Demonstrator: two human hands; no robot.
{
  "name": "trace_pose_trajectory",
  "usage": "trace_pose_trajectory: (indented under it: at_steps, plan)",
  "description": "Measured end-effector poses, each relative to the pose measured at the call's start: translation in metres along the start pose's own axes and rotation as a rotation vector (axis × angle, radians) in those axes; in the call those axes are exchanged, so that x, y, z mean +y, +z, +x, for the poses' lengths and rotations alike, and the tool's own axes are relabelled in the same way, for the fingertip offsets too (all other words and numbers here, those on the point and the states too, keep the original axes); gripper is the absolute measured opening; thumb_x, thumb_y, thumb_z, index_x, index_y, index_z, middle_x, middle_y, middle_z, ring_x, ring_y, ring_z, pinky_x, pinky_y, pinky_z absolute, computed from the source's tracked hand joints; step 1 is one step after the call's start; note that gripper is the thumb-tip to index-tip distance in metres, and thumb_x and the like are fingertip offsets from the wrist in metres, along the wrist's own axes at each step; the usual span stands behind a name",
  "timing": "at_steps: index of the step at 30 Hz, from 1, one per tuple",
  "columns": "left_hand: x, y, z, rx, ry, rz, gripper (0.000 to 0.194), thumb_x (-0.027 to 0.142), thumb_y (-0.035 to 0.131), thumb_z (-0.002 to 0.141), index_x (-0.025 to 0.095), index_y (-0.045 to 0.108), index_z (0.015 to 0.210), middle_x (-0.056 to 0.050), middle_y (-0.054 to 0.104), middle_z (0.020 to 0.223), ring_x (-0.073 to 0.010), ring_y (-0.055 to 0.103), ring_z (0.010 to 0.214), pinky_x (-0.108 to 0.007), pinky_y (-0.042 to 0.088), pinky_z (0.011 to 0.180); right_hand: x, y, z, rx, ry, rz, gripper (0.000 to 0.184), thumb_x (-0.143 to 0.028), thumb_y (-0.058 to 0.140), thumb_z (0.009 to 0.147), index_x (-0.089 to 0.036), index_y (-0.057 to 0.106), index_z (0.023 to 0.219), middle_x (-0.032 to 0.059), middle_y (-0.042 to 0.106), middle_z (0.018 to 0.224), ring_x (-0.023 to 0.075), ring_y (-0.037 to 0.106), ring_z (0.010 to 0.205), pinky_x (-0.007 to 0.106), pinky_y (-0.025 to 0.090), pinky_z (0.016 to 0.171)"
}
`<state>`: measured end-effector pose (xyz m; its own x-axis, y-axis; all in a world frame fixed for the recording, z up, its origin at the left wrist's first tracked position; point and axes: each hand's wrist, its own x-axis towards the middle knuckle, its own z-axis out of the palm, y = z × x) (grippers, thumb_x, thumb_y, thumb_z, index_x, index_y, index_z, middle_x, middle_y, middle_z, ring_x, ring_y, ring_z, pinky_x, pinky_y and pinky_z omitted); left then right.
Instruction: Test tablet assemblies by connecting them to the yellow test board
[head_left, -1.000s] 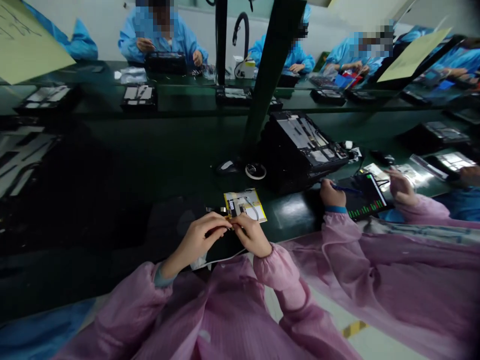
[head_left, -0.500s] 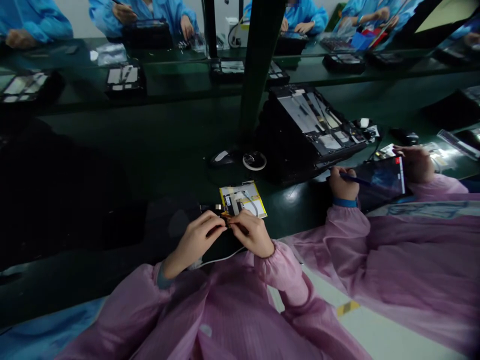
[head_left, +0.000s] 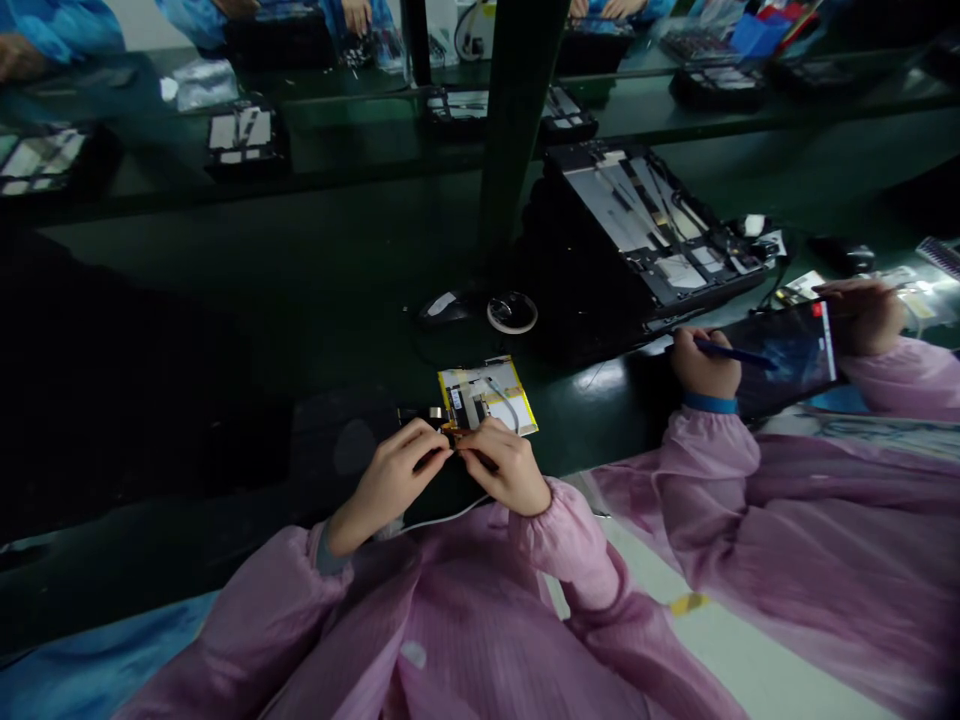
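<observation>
- We saw the left hand [head_left: 390, 490] and right hand [head_left: 510, 468] brought together, clamped on a small gold-coloured connector [head_left: 449, 433]; its details were too small to tell.
- The connector sat at the near corner of a flat yellow-edged pack [head_left: 487, 397], lying on the green workbench [head_left: 577, 430].
- The pack showed white and dark patches, with a thin pale lead curving across it.
- A white cable [head_left: 450, 513] ran from beneath the hands.
- Just right, a co-worker's hand [head_left: 703, 365] held a blue stylus [head_left: 735, 352] over a tablet [head_left: 784, 358].
- Farther off stood an opened device [head_left: 660, 225], near a computer mouse [head_left: 444, 305] and a tape roll [head_left: 512, 313].
</observation>
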<state>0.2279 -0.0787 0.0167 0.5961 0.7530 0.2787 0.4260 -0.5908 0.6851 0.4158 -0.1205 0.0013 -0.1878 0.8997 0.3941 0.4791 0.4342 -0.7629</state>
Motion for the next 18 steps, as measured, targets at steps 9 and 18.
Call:
trace_pose_trajectory:
  at_steps: [9,18]
  plan:
    - [0.0001,0.0006,-0.0025,-0.029,-0.072,-0.05,0.008,0.019,0.053,0.093,0.02,0.055,0.086,0.001,0.056,0.082,-0.0102,0.057,0.075,-0.021,0.047,0.072,-0.0025,0.0008,0.0004,0.005,0.013,-0.005,0.016,-0.02,0.047,0.095,-0.02,0.062,0.092,0.0034,0.063,0.075,0.0168,0.054,0.074,0.031,0.046,0.071]
    - [-0.0024,0.0016,-0.0044,-0.048,-0.097,-0.048,0.007,0.021,0.052,0.093,0.02,0.057,0.088,0.0,0.057,0.083,-0.011,0.057,0.074,-0.022,0.048,0.071,-0.0037,0.0008,-0.0004,-0.013,0.039,-0.005,0.017,-0.021,0.046,0.095,-0.021,0.063,0.092,0.0037,0.064,0.076,0.0174,0.055,0.076,0.032,0.047,0.071]
